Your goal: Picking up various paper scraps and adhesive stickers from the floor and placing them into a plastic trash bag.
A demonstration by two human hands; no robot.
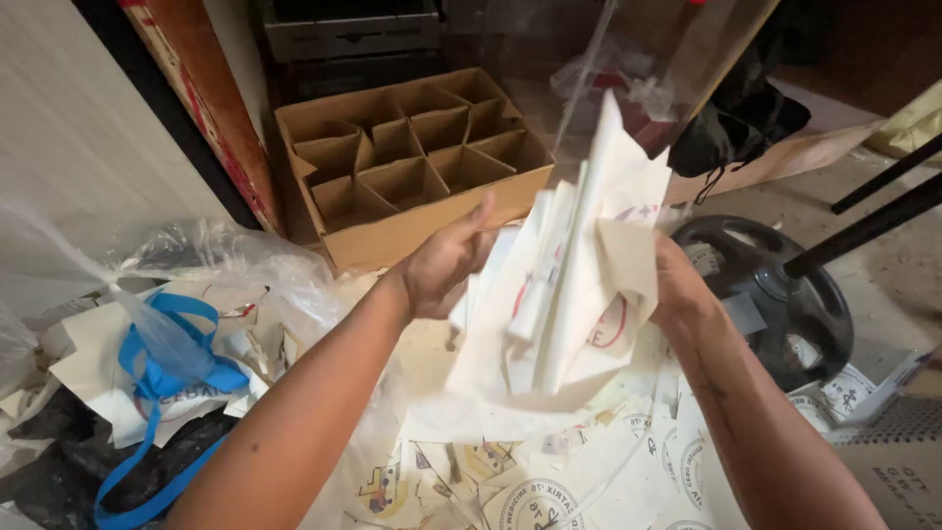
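Both forearms reach forward, and the left hand (446, 265) and right hand (679, 285) clasp a bundle of white paper bags (569, 285) from either side, raised above loose bags (549, 481) below. Behind stands a cardboard box (412, 162), its divider cells empty; at left, a plastic bag (211, 280) holds more paper.

Matt white paper bags (574, 285), rough brown cardboard box (412, 162), glossy clear plastic sheeting (226, 260)

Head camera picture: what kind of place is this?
Probably a storeroom or packing workshop. Both hands grip a bundle of white printed paper bags, more lie on the floor, and a brown cardboard box with dividers sits behind.
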